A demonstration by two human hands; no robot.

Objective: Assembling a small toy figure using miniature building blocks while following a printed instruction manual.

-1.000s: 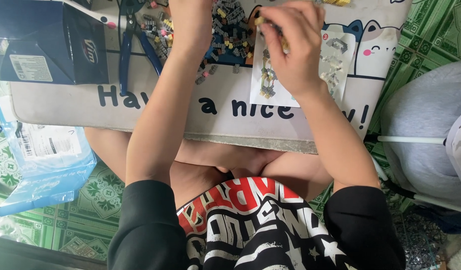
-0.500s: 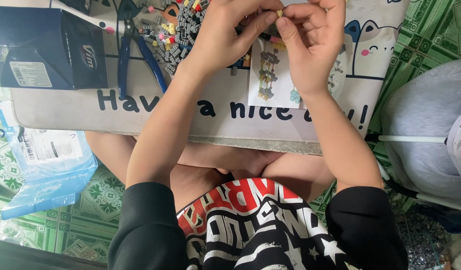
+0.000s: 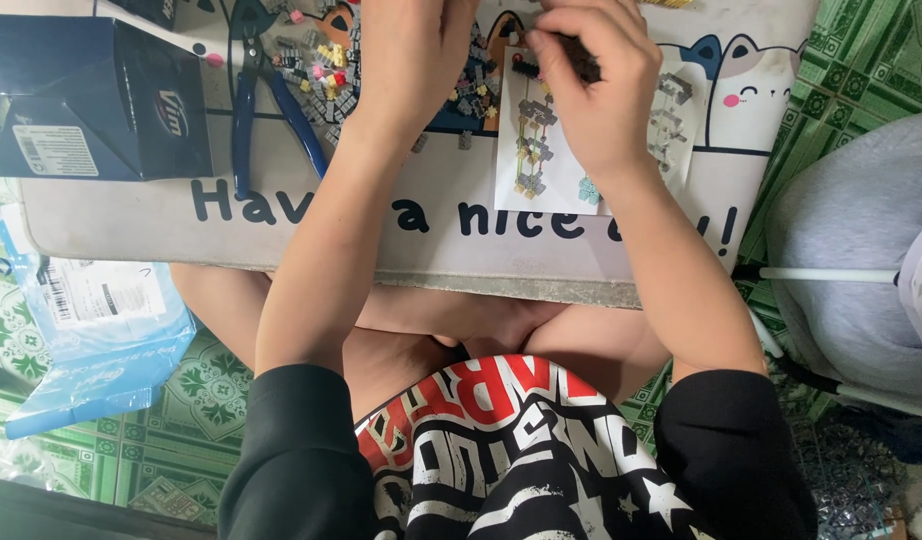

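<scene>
**Two hands over small building pieces on a lap bench**

Nearest to the camera is the person's black shirt (image 3: 501,460) with red and white print, and the bare knees under the near edge of the bench (image 3: 401,250). The bench is a small light one with cat drawings on its top. On the green tiled floor (image 3: 191,440) at the left lies a blue plastic bag (image 3: 91,340).

On the bench, near the left edge, stands a dark blue box (image 3: 91,100). Just beside it lie pliers (image 3: 256,100) with blue handles. In the middle, a white paper card (image 3: 541,170) lies flat, and a thin column of small grey and yellow pieces (image 3: 531,140) rests on it.

The right hand (image 3: 591,85) is above the far end of this card, with the fingers curled together on a small dark piece (image 3: 526,68). The left hand (image 3: 411,55) is at the far edge, over a pile of small pieces (image 3: 331,65) in grey, yellow and pink; its fingers are partly out of the picture, so I cannot tell if they hold anything. At the right, beyond the bench, is a grey cushion (image 3: 861,250).
</scene>
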